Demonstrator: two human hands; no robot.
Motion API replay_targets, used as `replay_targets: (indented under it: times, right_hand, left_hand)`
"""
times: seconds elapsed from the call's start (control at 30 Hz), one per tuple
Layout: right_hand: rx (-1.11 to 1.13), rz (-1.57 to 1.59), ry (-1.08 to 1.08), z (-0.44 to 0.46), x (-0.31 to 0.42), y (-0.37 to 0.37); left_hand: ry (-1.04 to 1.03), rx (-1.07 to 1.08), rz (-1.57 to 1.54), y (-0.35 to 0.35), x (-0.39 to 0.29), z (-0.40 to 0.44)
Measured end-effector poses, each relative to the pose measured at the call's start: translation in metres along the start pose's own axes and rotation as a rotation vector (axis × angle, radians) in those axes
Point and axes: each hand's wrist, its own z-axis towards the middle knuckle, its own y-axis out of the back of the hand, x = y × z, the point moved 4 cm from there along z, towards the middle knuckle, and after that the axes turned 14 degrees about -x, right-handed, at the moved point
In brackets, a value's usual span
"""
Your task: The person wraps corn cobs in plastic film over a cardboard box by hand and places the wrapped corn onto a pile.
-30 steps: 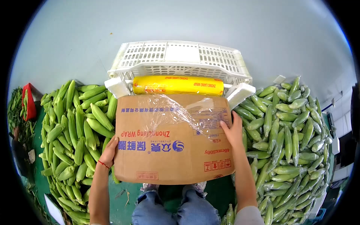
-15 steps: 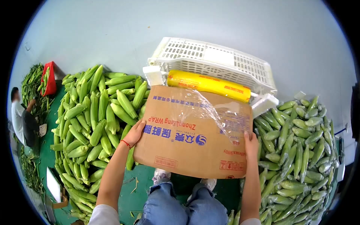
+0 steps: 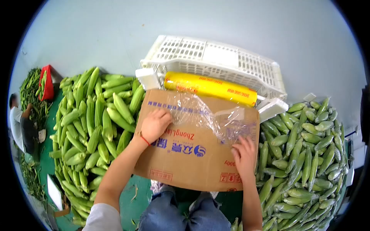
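A brown cardboard sheet [image 3: 177,161] with red and blue print lies above my knees. Clear plastic wrap [image 3: 200,115] hangs crumpled over its upper part, coming from a yellow roll of wrap [image 3: 210,86]. My left hand [image 3: 155,124], a red string at its wrist, rests over the cardboard with bent fingers at the wrap's left edge; whether it touches the wrap I cannot tell. On the right, my right hand [image 3: 243,154] is open, fingers apart, over the cardboard just below the wrap's lower right edge.
Unwrapped corn [image 3: 92,123] is heaped at the left, and wrapped corn [image 3: 308,161] at the right. A white plastic crate [image 3: 216,57] stands behind the roll, with white holders [image 3: 148,78] at the roll's ends. Far left, a person [image 3: 19,125] sits near a red basket [image 3: 47,82].
Both hands have left the cardboard's side edges and moved inward over its face, the left one also upward. The cardboard has tilted slightly and shifted a little down and left in view.
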Motion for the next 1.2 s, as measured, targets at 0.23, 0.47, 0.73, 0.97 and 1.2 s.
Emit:
replay_targets:
  times: [0.23, 0.47, 0.73, 0.97, 1.2]
  right_hand:
    - [-0.062, 0.706, -0.772, -0.047, -0.015, 0.024]
    - [0.159, 0.373, -0.279, -0.103, 0.025, 0.049]
    - [0.178, 0.351, -0.456, -0.106, 0.025, 0.047]
    - [0.223, 0.308, -0.511, -0.103, 0.029, 0.053]
    - [0.212, 0.294, -0.489, -0.097, 0.037, 0.052]
  left_hand:
    - [0.115, -0.199, -0.163, 0.109, -0.004, -0.055]
    - [0.214, -0.16, -0.051, 0.132, -0.04, -0.228]
    - [1.172, 0.084, 0.301, -0.003, 0.07, -0.368]
    - [1.402, -0.292, -0.314, 0.004, 0.045, -0.444]
    - [1.053, -0.372, -0.614, 0.17, -0.04, -0.256]
